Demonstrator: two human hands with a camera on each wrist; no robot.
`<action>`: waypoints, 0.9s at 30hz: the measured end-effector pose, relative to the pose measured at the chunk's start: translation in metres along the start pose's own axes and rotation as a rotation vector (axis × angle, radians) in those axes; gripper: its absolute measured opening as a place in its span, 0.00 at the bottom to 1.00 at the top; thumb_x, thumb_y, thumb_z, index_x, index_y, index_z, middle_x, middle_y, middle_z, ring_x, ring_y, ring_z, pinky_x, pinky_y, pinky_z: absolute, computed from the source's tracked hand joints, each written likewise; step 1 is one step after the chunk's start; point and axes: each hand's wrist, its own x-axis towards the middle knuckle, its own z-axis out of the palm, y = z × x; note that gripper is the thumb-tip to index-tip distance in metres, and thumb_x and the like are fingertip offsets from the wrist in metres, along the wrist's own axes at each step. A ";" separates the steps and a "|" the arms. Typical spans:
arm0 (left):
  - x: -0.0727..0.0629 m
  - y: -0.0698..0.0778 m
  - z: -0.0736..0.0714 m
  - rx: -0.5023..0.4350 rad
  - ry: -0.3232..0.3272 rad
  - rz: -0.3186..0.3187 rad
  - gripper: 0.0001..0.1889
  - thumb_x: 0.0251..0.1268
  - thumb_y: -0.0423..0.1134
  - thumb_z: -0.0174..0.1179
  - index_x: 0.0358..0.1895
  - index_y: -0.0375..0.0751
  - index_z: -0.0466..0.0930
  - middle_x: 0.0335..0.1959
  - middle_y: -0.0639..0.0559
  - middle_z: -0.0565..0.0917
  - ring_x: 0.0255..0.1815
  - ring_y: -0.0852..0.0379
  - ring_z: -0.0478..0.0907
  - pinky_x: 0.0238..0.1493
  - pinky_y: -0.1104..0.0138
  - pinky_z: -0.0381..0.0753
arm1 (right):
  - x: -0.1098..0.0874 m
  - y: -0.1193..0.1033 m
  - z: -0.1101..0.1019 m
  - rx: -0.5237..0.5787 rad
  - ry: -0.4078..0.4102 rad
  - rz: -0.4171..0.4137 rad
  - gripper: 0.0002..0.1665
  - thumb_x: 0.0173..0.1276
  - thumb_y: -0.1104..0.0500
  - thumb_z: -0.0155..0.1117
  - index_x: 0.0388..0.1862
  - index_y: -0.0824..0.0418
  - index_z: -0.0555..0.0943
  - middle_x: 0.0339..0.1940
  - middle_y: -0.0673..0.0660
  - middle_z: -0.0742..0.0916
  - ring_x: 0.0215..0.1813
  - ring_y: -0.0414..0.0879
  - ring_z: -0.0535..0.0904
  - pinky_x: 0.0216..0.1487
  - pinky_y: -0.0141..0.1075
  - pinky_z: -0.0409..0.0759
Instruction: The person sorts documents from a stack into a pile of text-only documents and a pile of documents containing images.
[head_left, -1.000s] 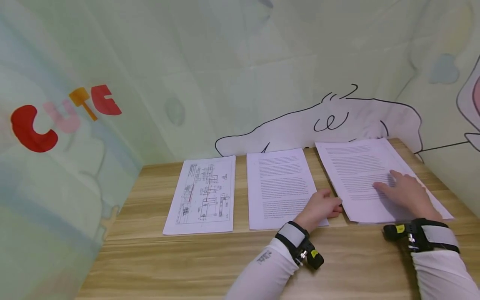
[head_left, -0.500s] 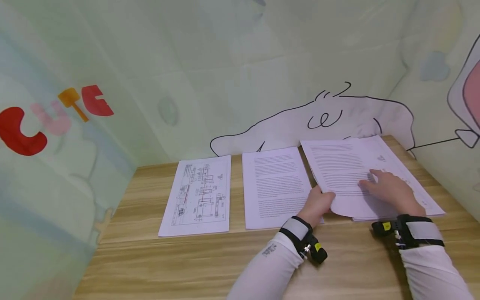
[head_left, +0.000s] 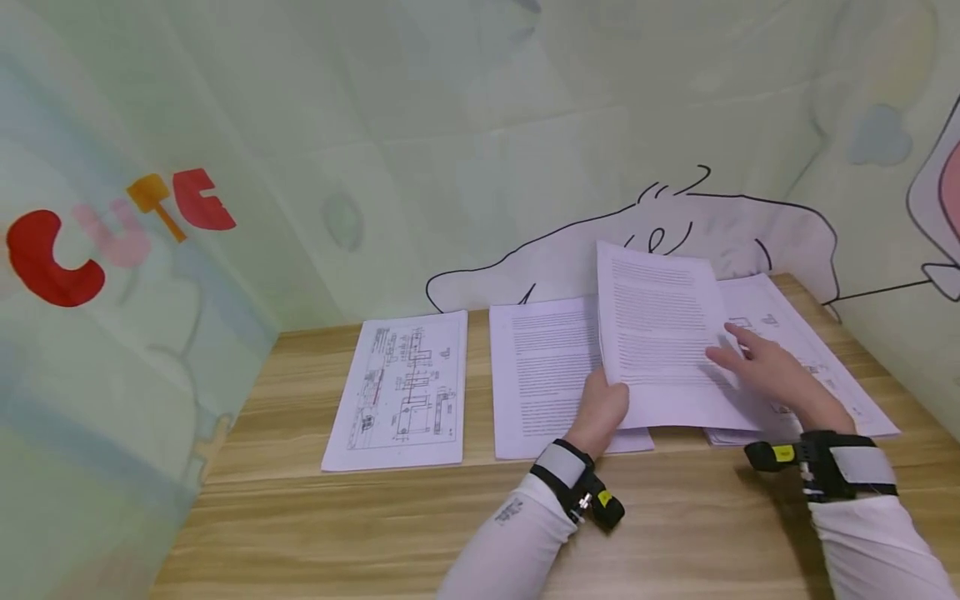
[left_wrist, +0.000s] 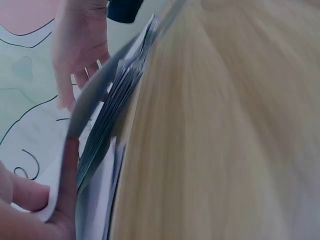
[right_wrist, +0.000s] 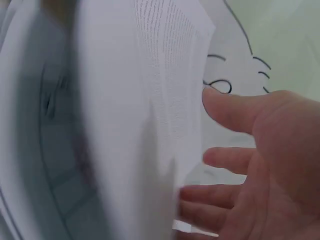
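Observation:
My left hand pinches the lower left edge of a raised bundle of printed sheets, thumb on top. In the left wrist view the sheets show edge-on, bowed and fanned slightly apart. My right hand is spread at the bundle's right side. Its fingers are straight in the right wrist view, with the fingertips right at the paper. Under and to the right of the bundle lies a stack of sheets with line drawings. A text stack is partly covered by the raised bundle.
To the left, a stack topped by a technical drawing lies on the wood-grain table. A cloth backdrop with cartoon prints rises behind the table and along its left side.
My left hand has taken hold of the printed sheets and moved them up and left, off the right stack. Drawings beneath are now exposed. My right hand stays near their right side.

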 end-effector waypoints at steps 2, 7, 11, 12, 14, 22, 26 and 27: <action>0.001 0.002 -0.012 0.020 0.010 0.012 0.22 0.54 0.25 0.43 0.51 0.46 0.74 0.39 0.60 0.78 0.40 0.64 0.75 0.43 0.66 0.73 | 0.002 -0.009 0.003 0.106 0.028 -0.001 0.55 0.63 0.31 0.41 0.71 0.64 0.32 0.66 0.79 0.49 0.64 0.75 0.48 0.56 0.66 0.53; 0.000 0.007 -0.045 0.024 0.013 0.018 0.22 0.58 0.30 0.44 0.56 0.49 0.70 0.45 0.60 0.76 0.47 0.63 0.73 0.52 0.61 0.70 | 0.006 -0.031 0.014 0.483 0.068 0.053 0.55 0.62 0.30 0.43 0.70 0.52 0.24 0.71 0.68 0.39 0.69 0.68 0.38 0.61 0.64 0.45; -0.002 0.011 -0.066 0.032 0.031 0.015 0.21 0.60 0.32 0.44 0.57 0.49 0.69 0.46 0.60 0.76 0.50 0.61 0.71 0.56 0.59 0.66 | 0.008 -0.048 0.027 0.737 -0.001 0.089 0.53 0.60 0.29 0.44 0.72 0.46 0.29 0.73 0.61 0.52 0.67 0.56 0.58 0.60 0.48 0.63; -0.003 0.011 -0.069 0.031 0.036 0.015 0.20 0.61 0.32 0.44 0.57 0.49 0.69 0.46 0.60 0.76 0.52 0.61 0.71 0.57 0.59 0.65 | 0.008 -0.052 0.031 0.802 -0.025 0.095 0.52 0.60 0.30 0.45 0.73 0.45 0.33 0.70 0.59 0.60 0.62 0.52 0.66 0.55 0.43 0.69; -0.005 0.012 -0.077 0.024 0.044 0.025 0.21 0.61 0.32 0.44 0.58 0.49 0.68 0.48 0.59 0.75 0.55 0.60 0.69 0.59 0.59 0.63 | 0.007 -0.059 0.037 0.913 -0.075 0.104 0.49 0.60 0.32 0.49 0.73 0.45 0.41 0.58 0.54 0.74 0.51 0.45 0.76 0.45 0.37 0.75; -0.012 0.009 -0.107 0.066 0.042 0.027 0.21 0.63 0.33 0.43 0.60 0.49 0.67 0.54 0.58 0.74 0.58 0.59 0.67 0.61 0.58 0.61 | 0.000 -0.081 0.059 0.890 -0.064 0.052 0.40 0.66 0.41 0.49 0.71 0.57 0.54 0.43 0.50 0.83 0.41 0.43 0.82 0.38 0.38 0.80; -0.013 0.006 -0.118 0.075 0.032 0.023 0.20 0.64 0.34 0.44 0.60 0.51 0.68 0.54 0.58 0.74 0.58 0.59 0.67 0.61 0.58 0.62 | 0.000 -0.090 0.072 0.747 0.035 0.004 0.37 0.68 0.41 0.47 0.70 0.58 0.58 0.48 0.59 0.81 0.38 0.44 0.83 0.35 0.38 0.80; -0.014 0.005 -0.121 0.078 0.024 0.025 0.20 0.65 0.35 0.45 0.60 0.51 0.68 0.53 0.58 0.74 0.57 0.60 0.68 0.60 0.58 0.63 | 0.000 -0.091 0.075 0.719 0.060 -0.005 0.36 0.68 0.41 0.47 0.69 0.60 0.58 0.48 0.61 0.81 0.37 0.44 0.83 0.34 0.38 0.80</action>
